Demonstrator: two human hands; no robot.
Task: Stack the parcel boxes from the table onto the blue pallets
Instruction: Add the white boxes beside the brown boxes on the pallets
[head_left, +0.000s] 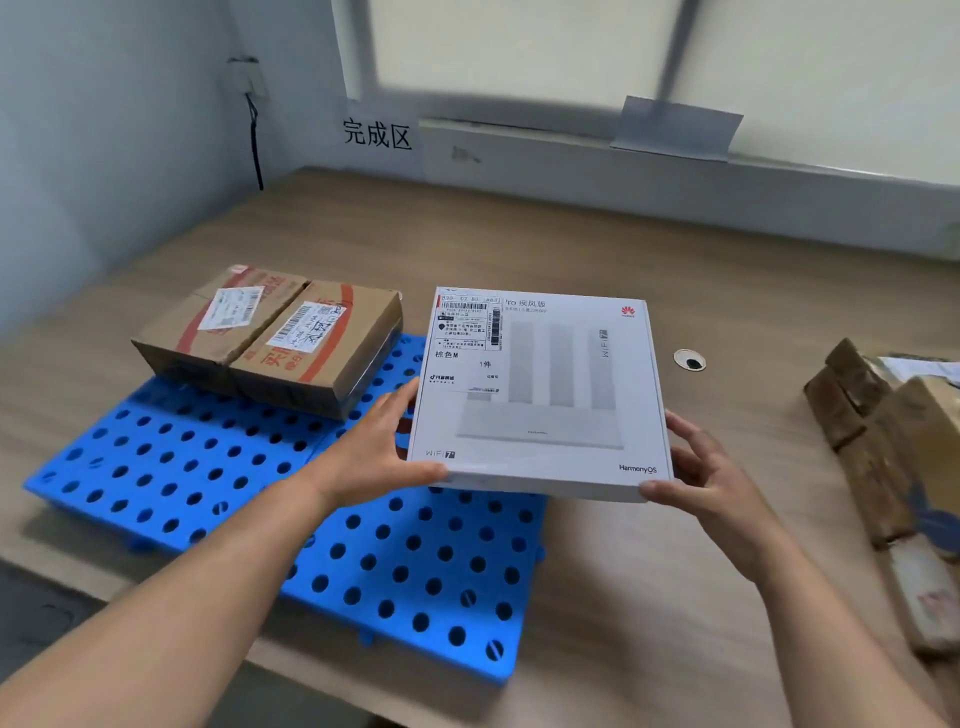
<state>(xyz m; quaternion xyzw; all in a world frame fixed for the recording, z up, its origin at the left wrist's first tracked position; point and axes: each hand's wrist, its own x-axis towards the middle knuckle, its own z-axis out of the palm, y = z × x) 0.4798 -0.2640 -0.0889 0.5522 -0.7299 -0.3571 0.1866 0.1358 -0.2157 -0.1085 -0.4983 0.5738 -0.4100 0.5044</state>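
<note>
Item in hand: one flat white box (540, 395), printed face and shipping label up. My left hand (374, 457) clamps its left edge, thumb on top at the near corner. My right hand (711, 478) clamps the right edge the same way, thumb at the near corner, fingers curled against the side. Both hands hold it; neither is free. I judge the two-sided hold suits a wide, thin box, keeping it close to level for setting down.

Location: the white box is held above the right-hand far part of the blue pallets (208, 483), with its right portion over bare tabletop (623, 249) beyond the pallets' right edge. It is not yet resting on anything.

Already stacked: a brown box (270, 338), taped and labelled, sits at the pallets' far edge, just left of the white box. I judge the open area beside it is the intended spot, so the load builds from the back.

Outstanding: more parcels (883, 431) lie on the tabletop well to the right of the pallets.

Step in hand, by my judgement: carrying over, lowering pending.
</note>
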